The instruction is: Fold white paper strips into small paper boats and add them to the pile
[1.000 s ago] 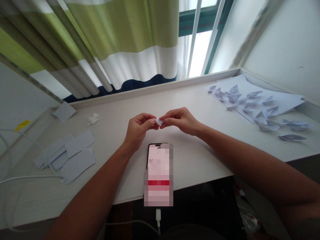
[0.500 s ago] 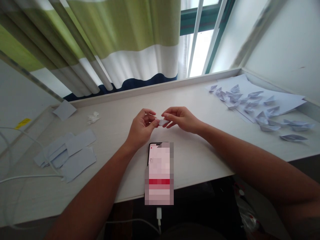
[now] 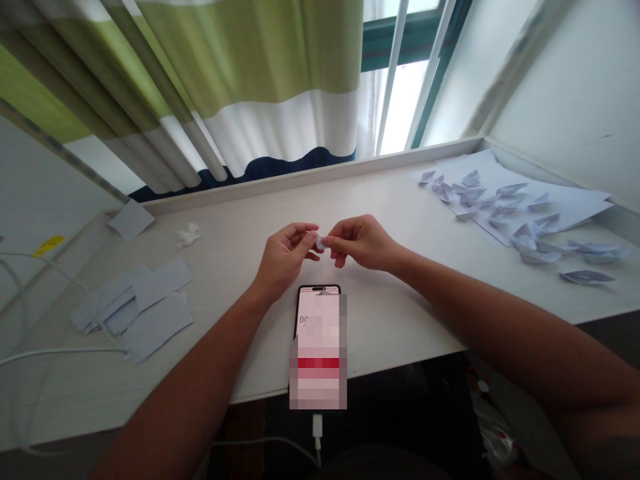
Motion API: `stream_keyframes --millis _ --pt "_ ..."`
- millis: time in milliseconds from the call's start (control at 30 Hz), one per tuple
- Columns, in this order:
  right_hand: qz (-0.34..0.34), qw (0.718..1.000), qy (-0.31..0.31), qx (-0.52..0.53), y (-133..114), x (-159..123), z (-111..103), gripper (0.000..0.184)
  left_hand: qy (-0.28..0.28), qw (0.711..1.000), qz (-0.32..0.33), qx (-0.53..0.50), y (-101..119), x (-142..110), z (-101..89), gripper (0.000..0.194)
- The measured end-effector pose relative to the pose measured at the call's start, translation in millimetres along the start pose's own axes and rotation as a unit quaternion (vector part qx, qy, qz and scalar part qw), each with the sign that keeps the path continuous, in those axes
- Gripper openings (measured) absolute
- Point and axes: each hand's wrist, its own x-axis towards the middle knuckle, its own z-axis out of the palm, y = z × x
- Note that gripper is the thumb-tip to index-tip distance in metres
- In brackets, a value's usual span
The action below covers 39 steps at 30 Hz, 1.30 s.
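Observation:
A small piece of folded white paper is held above the middle of the desk, mostly covered by fingers. My left hand pinches its left side between thumb and fingers. From the other side, my right hand grips it with thumb and forefinger, the remaining fingers curled below. Just in front of the hands lies a phone, its screen lit and partly blurred out. Several folded paper boats are spread at the right of the desk.
Flat paper pieces are piled at the left, with a square sheet and a crumpled scrap farther back. Larger white sheets lie under some boats. A white cable crosses the left side; another plug hangs below the phone.
My right hand has closed in toward the left, its fingers curling more, and now pinches the paper's right end. Less of the paper shows between the hands.

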Motion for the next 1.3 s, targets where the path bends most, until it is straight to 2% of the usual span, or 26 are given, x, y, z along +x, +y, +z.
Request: stream_keyframes --millis 100,233,367,433,500,567,667,767,933,1133,1300 --pt "-0.021 0.999 0.023 0.026 1 0 3 0.051 -0.021 1.000 -0.019 -0.001 0 -1 1.4 0.036" --pt "-0.017 0.998 -0.015 0.050 5 1 -1 0.051 -0.035 0.998 0.010 0.048 -1 -3 1.3 0.034" --pt "-0.018 0.997 -0.072 -0.007 3 -2 -7 0.041 -0.097 0.991 0.012 0.096 0 -4 -2.0 0.034" --pt "-0.029 0.994 -0.102 -0.036 0 -4 -7 0.036 -0.138 0.987 0.001 0.087 0 -5 -3.2 0.033" --pt "-0.044 0.992 -0.103 -0.063 -3 -5 -5 0.031 -0.156 0.985 -0.014 0.068 0 -4 -2.6 0.033" --pt "-0.054 0.993 -0.069 -0.079 -3 -5 -2 0.030 -0.121 0.991 -0.015 0.048 -2 -4 -0.1 0.033" --pt "-0.058 0.996 -0.019 -0.071 4 -2 2 0.032 -0.013 0.998 0.026 0.047 -4 -3 4.4 0.033" --pt "-0.051 0.998 -0.015 -0.018 13 2 3 0.041 0.027 0.995 0.050 0.084 -5 -4 6.2 0.026" --pt "-0.037 0.996 -0.026 0.080 19 6 1 0.054 0.017 0.992 0.059 0.109 0 -9 5.2 0.016" --pt "-0.007 0.996 -0.043 0.084 10 3 -6 0.053 -0.045 0.991 0.075 0.101 5 -9 -0.5 0.022" --pt "0.010 0.995 -0.055 0.085 9 3 -8 0.052 -0.053 0.996 0.040 0.057 3 -6 -3.7 0.027"
